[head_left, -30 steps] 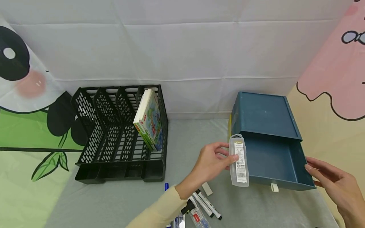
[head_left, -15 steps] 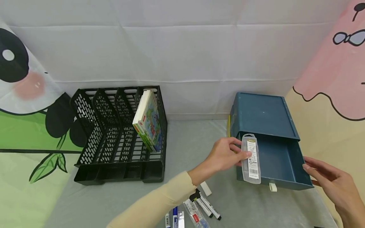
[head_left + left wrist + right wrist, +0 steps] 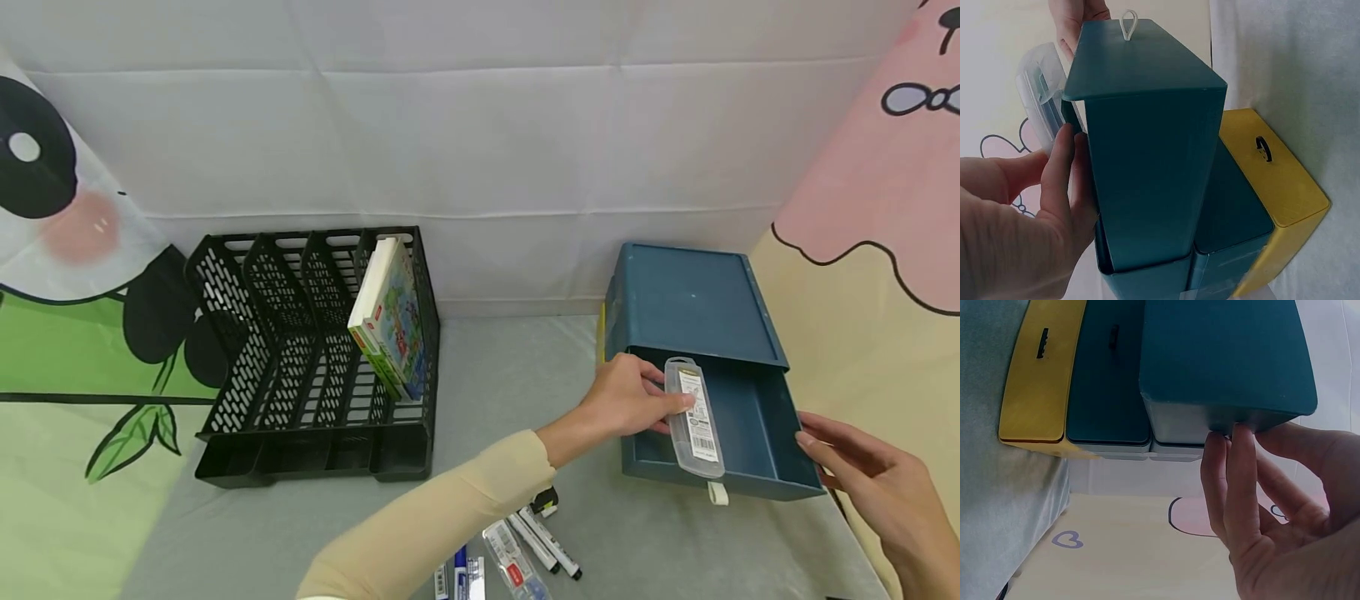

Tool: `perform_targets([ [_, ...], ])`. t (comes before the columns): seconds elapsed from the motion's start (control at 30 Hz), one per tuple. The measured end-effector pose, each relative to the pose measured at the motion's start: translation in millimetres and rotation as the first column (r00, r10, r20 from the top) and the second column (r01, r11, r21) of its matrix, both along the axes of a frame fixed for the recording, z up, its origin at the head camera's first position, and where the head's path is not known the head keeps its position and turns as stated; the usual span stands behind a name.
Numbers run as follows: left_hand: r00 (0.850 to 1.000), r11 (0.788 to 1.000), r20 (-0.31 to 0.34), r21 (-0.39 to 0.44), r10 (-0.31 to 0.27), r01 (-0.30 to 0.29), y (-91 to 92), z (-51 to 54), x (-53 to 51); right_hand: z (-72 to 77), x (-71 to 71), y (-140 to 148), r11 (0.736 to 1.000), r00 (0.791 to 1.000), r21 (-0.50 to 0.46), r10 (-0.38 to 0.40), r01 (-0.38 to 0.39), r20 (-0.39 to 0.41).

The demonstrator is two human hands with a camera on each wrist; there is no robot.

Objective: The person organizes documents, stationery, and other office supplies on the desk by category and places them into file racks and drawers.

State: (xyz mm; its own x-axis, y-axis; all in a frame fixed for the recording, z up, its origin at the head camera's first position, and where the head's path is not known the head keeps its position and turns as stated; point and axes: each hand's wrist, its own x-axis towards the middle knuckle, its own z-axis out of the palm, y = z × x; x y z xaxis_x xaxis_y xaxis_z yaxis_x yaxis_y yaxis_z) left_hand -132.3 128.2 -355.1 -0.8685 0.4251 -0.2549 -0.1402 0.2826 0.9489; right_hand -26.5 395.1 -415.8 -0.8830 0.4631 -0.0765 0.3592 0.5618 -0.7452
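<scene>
My left hand (image 3: 626,398) pinches a slim clear plastic case (image 3: 707,458) with a white barcode label, thumb on top. The case is over the pulled-out blue drawer (image 3: 761,429) of a small cabinet (image 3: 697,304). In the left wrist view, the case (image 3: 1041,87) shows beside the drawer's side wall, something dark inside it. My right hand (image 3: 873,479) holds the drawer's right wall, with the thumb at its upper edge. The right wrist view has this hand's fingertips (image 3: 1244,440) against the drawer's outer side (image 3: 1229,356). What is in the case cannot be made out.
A black mesh organizer (image 3: 300,375) with two books (image 3: 393,321) stands at left. White markers (image 3: 543,537), a clear packaged item (image 3: 513,558) and a blue-capped pen (image 3: 460,575) lie at the front. A yellow drawer (image 3: 1275,169) sits under the blue ones.
My left hand has carried the clear case rightward, from the drawer's left edge to above its inside. The right hand stays at the drawer's right wall.
</scene>
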Motion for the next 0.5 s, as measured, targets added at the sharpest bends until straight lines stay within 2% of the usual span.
perform_targets([
  [0.33, 0.998, 0.987, -0.019, -0.147, 0.058, -0.060, 31.0, -3.5, -3.9, 0.2, 1.0, 1, 1.000, 1.000, -0.031, -0.008, 0.007, -0.023],
  [0.5, 0.996, 0.970, -0.064, -0.231, 0.060, -0.073, 47.2, -3.9, -3.4, 0.4, 1.3, 1, 0.999, 1.000, -0.037, -0.020, 0.019, -0.013],
])
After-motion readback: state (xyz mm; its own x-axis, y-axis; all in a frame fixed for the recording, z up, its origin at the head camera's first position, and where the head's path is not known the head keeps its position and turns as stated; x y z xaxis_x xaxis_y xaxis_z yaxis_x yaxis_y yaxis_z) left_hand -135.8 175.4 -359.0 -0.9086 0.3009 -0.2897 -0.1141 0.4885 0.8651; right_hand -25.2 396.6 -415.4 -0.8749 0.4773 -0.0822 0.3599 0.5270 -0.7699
